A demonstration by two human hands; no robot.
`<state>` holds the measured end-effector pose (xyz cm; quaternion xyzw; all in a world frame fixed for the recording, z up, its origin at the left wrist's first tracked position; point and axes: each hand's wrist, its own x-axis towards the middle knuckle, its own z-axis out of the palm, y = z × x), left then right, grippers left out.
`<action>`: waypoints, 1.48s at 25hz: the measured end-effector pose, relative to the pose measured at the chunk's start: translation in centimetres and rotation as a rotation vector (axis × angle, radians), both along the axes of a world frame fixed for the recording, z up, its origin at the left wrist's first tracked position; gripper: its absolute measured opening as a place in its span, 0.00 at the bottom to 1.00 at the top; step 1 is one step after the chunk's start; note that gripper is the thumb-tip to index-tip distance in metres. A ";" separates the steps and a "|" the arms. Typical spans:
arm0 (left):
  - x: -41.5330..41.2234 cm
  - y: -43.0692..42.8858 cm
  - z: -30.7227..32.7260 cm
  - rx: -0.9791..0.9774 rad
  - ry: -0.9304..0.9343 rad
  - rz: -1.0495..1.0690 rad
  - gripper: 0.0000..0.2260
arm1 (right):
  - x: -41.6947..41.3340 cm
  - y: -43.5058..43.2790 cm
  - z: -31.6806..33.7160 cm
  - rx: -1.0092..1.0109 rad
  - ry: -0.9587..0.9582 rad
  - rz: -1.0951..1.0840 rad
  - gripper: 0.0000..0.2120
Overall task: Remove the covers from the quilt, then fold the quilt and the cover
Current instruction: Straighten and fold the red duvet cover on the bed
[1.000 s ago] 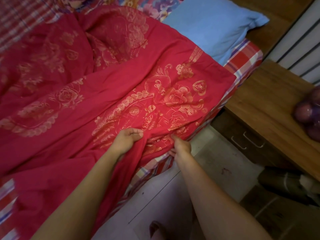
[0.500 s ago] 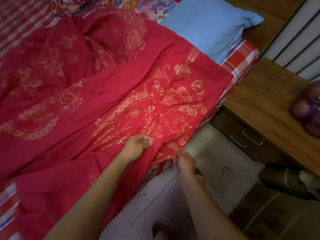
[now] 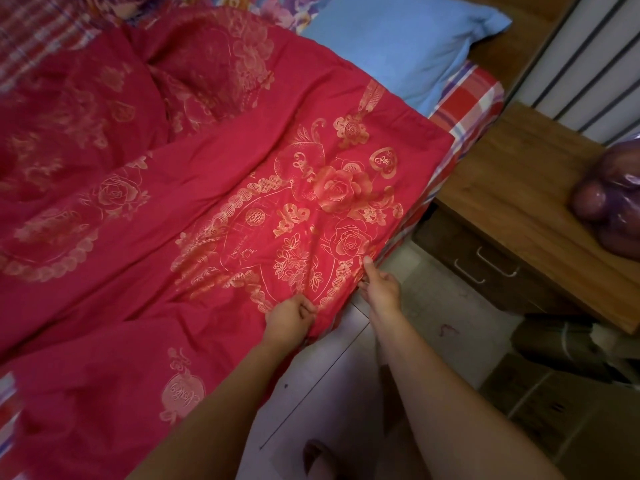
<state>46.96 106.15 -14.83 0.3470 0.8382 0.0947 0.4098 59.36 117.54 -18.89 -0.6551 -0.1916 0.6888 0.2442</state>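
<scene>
Head view: have worked both hands along the near hem of the red quilt cover (image 3: 242, 174) toward 3 o'clock over the last second, with the cloth now pulled flatter and draped over the bed edge where plaid showed before. Pinching that hem with the left hand (image 3: 289, 322), fingers curled, near 6 o'clock; gripping it with the right hand (image 3: 381, 294) just beyond, toward 4 o'clock, thumb up on the cloth. Probably feeling for the opening, so no stripping begun yet, with the quilt apparently inside the cover, spread across the bed from 9 to 2 o'clock. Around: blue pillow (image 3: 398, 46) at 1 o'clock, plaid sheet (image 3: 474, 98) beside it, wooden bedside cabinet (image 3: 512, 202) at 3 o'clock carrying a purple bag (image 3: 613, 209). Nothing lying on the hem itself; only a narrow gap between bed and cabinet, likely to cramp any pull toward that corner.
</scene>
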 end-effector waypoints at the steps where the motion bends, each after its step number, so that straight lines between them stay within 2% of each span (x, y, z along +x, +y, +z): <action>1: 0.1 -0.1 0.0 -0.003 -0.013 -0.020 0.11 | 0.0 0.4 -0.4 -0.016 -0.008 0.055 0.12; 3: -0.3 -0.4 0.4 -0.005 0.021 -0.102 0.11 | 0.0 1.0 -0.8 -0.034 -0.040 0.089 0.10; 4: -0.8 -0.9 0.8 -0.011 0.097 -0.118 0.13 | 0.0 1.1 -0.9 -0.023 -0.051 0.071 0.06; 6: -2.5 -2.9 1.7 -0.055 0.333 -0.089 0.24 | -0.4 0.7 -0.6 -0.001 -0.047 0.034 0.05; 8: -4.5 -6.5 2.5 -0.168 0.510 -0.051 0.36 | -1.0 -0.6 0.0 -0.021 -0.008 -0.019 0.11; 10: -6.2 -10.9 3.0 -0.274 0.563 -0.034 0.43 | -1.7 -3.5 1.0 -0.057 0.023 -0.065 0.17; 12: -6.9 -14.8 3.0 -0.295 0.584 -0.061 0.45 | -2.3 -7.0 2.2 -0.064 0.037 -0.054 0.17; 14: -6.7 -17.7 2.9 -0.206 0.610 -0.075 0.46 | -2.7 -10.6 3.0 -0.084 0.043 0.011 0.18; 16: -6.5 -20.6 2.9 -0.113 0.627 0.016 0.45 | -3.0 -14.0 3.5 -0.106 0.069 0.117 0.17; 19: -7.0 -24.9 3.1 -0.224 0.512 0.119 0.37 | -3.9 -17.7 5.2 -0.088 0.178 0.272 0.05; 21: -7.7 -27.3 3.2 -0.106 0.401 0.198 0.25 | -4.9 -19.7 6.9 -0.065 0.242 0.348 0.06; 22: -7.6 -27.7 3.6 -0.012 0.291 0.321 0.17 | -5.4 -20.3 7.1 -0.062 0.259 0.369 0.08; 23: -7.2 -28.0 4.2 0.030 0.121 0.490 0.14 | -5.9 -21.0 7.3 -0.079 0.269 0.396 0.09; 25: -5.0 -28.2 4.9 -0.056 -0.379 0.860 0.21 | -6.8 -22.3 7.8 -0.139 0.274 0.453 0.12; 27: -2.0 -28.4 4.8 -0.143 -0.891 1.045 0.26 | -7.8 -23.1 8.4 -0.130 0.315 0.399 0.14; 29: -0.6 -28.0 5.0 0.110 -1.198 1.292 0.24 | -8.8 -22.7 9.3 -0.082 0.378 0.297 0.13; 31: -2.3 -27.2 5.9 0.493 -1.273 1.604 0.21 | -9.3 -21.5 9.8 -0.002 0.372 0.263 0.17; 33: -5.6 -26.3 7.4 0.794 -1.287 1.704 0.23 | -9.3 -19.7 9.3 0.122 0.287 0.319 0.18; 34: -7.1 -25.9 8.3 0.875 -1.289 1.696 0.22 | -9.1 -18.7 8.8 0.200 0.227 0.365 0.14; 36: -9.5 -24.9 9.2 0.895 -1.240 1.712 0.08 | -8.4 -16.9 7.7 0.284 0.136 0.397 0.06; 37: -10.4 -24.3 9.4 0.886 -1.210 1.737 0.06 | -8.1 -16.3 6.9 0.295 0.090 0.403 0.09</action>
